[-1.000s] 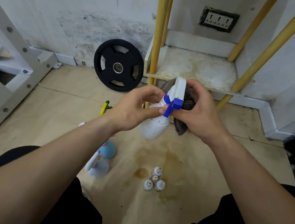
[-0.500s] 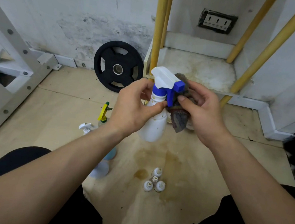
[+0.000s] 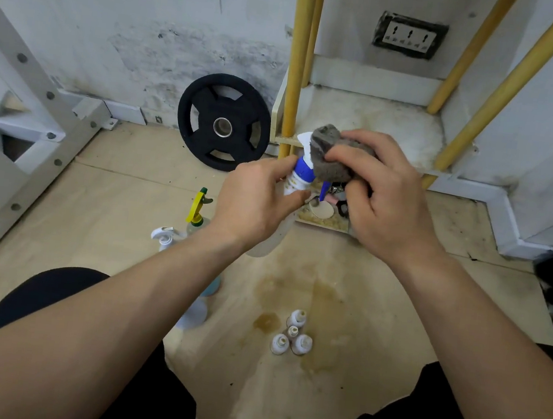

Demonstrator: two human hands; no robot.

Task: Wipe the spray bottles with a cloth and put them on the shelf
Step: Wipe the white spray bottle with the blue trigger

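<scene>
A yellow-topped bottle (image 3: 199, 205) and a white-topped bottle (image 3: 163, 236) are standing on the floor. The left hand (image 3: 255, 203) is holding the white spray bottle (image 3: 301, 177) up in the air, its fingers (image 3: 272, 172) curling around it. The right hand (image 3: 383, 200) is gripping a gray cloth (image 3: 332, 157) and pressing it over the bottle's top (mostly hidden). The shelf (image 3: 374, 124) is sitting just behind.

A stained white wall (image 3: 151, 23) (black weight plate (image 3: 223, 127) leaning on it) meets a pale, blotched wooden floor (image 3: 124, 199).
</scene>
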